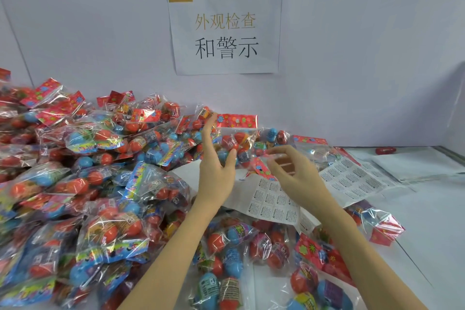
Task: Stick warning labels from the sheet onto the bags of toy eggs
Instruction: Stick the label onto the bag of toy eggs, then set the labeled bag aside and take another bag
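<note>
Bags of toy eggs [83, 176] lie heaped over the left and middle of the white table [432, 221], and one of them, a clear bag [237, 145] with a red flowered header card at its top, is raised above the pile in front of the wall. The left hand [216, 158] holds this bag from its left side: the fingers stretch upward along the plastic with the fingertips near the header, while the thumb presses in against the eggs at the lower part, so the hand is wide and nearly flat rather than curled. Its forearm rises from the lower middle of the view, wrist straight, palm turned toward the right.

The right hand [292, 171] hovers at the bag's lower right corner, fingers bent and spread, index finger and thumb reaching toward the plastic (motion blur hides whether they pinch a label or the bag's film, so I cannot tell what, if anything, it holds). Its forearm comes in from the lower right, with the back of the hand facing the camera.

Beneath both hands lies the label sheet [271, 206], white with rows of small printed warning labels, resting on more bags. A second label sheet [352, 178] lies just to its right. A paper sign [226, 30] with printed characters is stuck on the wall behind.
</note>
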`<move>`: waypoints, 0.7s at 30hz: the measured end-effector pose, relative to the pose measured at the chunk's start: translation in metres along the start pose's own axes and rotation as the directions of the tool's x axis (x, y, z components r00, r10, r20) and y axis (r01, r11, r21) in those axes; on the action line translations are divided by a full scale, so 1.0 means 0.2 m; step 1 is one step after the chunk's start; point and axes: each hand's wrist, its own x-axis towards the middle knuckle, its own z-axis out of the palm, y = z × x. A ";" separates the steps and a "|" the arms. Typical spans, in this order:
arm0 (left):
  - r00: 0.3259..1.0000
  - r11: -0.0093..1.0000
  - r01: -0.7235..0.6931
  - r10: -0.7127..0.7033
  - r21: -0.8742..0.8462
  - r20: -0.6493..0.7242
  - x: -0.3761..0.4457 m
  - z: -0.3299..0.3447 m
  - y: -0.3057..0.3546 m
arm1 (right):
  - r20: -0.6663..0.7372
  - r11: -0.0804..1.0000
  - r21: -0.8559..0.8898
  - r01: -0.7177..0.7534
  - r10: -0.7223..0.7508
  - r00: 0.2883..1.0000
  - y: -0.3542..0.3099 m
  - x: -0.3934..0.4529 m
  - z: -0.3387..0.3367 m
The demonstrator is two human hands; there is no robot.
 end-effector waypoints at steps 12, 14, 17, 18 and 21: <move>0.985 0.980 0.083 -0.108 0.180 0.134 -0.02 0.01 0.02 | -0.010 0.997 -0.005 0.075 -0.076 0.997 0.02 0.01 -0.02; 0.984 0.984 0.046 -0.074 0.169 0.160 -0.03 0.02 0.02 | -0.075 0.990 0.071 0.121 -0.116 0.990 0.02 0.00 -0.02; 0.986 0.977 0.003 -0.038 0.212 0.164 -0.02 0.02 0.01 | -0.093 0.984 0.043 0.172 -0.167 0.982 0.00 0.00 -0.01; 0.987 0.972 -0.001 -0.037 0.233 0.159 -0.02 0.01 0.01 | -0.085 0.984 0.030 0.178 -0.175 0.981 0.00 0.00 0.00; 0.990 0.965 -0.021 -0.016 0.260 0.141 0.00 0.01 0.00 | -0.057 0.978 -0.030 0.206 -0.208 0.977 0.00 -0.01 0.00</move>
